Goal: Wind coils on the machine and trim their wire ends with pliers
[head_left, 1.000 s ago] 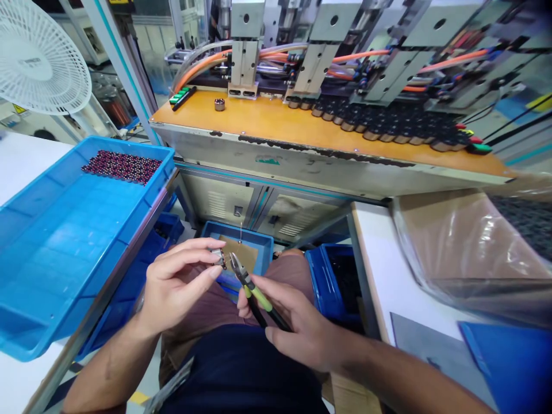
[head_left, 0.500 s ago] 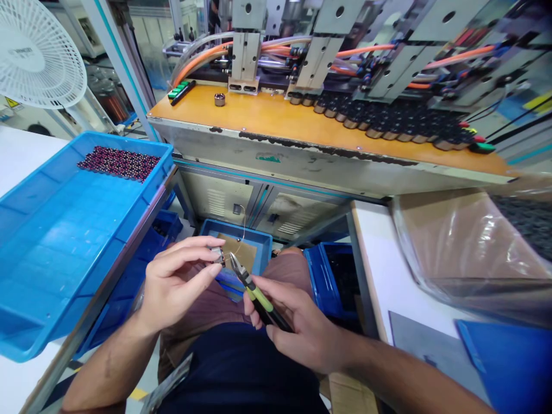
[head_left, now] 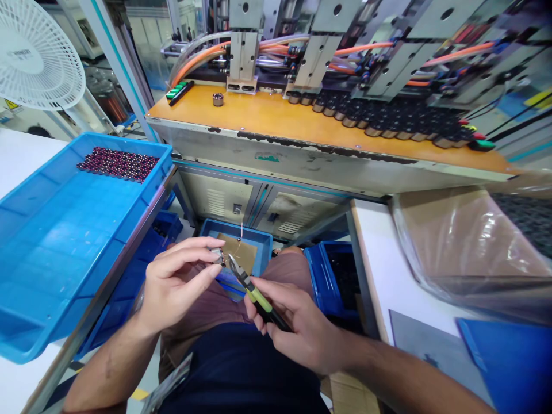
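My left hand [head_left: 179, 282] pinches a small round metal part [head_left: 218, 256], perhaps a motor core, between thumb and fingers. Wrapped around a pair of cutting pliers [head_left: 261, 300] with green and black handles is my right hand [head_left: 297, 322]. The pliers' jaws point up and left, close beside the part's right face. A thin copper-coloured wire [head_left: 242, 231] rises near the jaw tips; where its lower end goes is too fine to tell. Below and beyond the hands, a blue bin [head_left: 265, 250] with cardboard in it stands between my knees.
On the left table lies a blue tray [head_left: 64, 230] with rows of small dark red parts [head_left: 118, 164]. Ahead, an orange bench [head_left: 267, 118] carries one loose part [head_left: 218, 99], green-and-black markers [head_left: 179, 92] and many black-topped parts [head_left: 388, 118] under a machine. Plastic-wrapped cardboard [head_left: 448, 236] is at right.
The long wire's curled upper end has dropped and now looks shorter and straighter. The pliers have shifted slightly down and left; the left hand keeps its place with the part.
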Action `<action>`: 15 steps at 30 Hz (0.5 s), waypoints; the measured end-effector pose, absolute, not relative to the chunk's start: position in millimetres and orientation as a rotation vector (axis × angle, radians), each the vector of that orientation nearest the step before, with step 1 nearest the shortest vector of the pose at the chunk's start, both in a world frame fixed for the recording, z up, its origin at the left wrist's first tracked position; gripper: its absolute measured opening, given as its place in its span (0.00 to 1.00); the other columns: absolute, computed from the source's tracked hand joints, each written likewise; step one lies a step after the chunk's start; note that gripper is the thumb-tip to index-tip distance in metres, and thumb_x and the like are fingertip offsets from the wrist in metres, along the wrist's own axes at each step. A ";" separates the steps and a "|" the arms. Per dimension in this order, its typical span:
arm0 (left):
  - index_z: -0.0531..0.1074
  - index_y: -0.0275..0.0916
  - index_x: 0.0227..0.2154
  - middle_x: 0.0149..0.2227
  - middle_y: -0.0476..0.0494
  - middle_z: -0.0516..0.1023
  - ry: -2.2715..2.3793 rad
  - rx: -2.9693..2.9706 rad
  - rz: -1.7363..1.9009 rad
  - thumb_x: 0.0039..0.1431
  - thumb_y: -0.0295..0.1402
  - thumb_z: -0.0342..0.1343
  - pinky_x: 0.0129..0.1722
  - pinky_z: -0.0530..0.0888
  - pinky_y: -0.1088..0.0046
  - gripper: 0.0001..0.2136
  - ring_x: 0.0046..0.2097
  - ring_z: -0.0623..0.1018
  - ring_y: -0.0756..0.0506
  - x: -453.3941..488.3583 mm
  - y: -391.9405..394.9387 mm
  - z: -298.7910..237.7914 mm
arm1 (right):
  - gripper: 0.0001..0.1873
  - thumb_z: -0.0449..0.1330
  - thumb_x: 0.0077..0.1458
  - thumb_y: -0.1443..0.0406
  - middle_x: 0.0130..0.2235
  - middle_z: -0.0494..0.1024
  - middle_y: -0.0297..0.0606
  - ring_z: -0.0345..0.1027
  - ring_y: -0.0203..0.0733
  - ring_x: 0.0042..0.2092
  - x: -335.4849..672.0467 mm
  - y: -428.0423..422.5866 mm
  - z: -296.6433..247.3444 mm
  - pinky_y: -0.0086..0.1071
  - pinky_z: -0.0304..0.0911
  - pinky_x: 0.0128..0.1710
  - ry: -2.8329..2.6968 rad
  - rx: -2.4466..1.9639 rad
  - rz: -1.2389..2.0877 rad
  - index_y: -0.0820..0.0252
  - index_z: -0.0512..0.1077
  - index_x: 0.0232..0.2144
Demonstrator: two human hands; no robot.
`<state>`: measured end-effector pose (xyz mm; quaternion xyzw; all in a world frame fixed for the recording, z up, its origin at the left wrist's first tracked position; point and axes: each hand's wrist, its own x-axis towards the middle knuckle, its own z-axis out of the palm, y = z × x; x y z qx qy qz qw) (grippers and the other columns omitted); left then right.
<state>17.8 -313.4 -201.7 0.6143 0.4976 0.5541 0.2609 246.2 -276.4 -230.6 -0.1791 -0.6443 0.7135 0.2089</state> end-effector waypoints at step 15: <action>0.71 0.41 0.41 0.52 0.39 0.71 1.158 1.966 1.536 0.49 0.14 0.62 0.43 0.82 0.62 0.20 0.46 0.80 0.43 11.4 -313.8 -211.7 | 0.29 0.58 0.52 0.74 0.36 0.68 0.34 0.62 0.33 0.34 254.7 -278.6 -227.0 0.31 0.64 0.36 -1.659 -0.713 2.006 0.55 0.66 0.56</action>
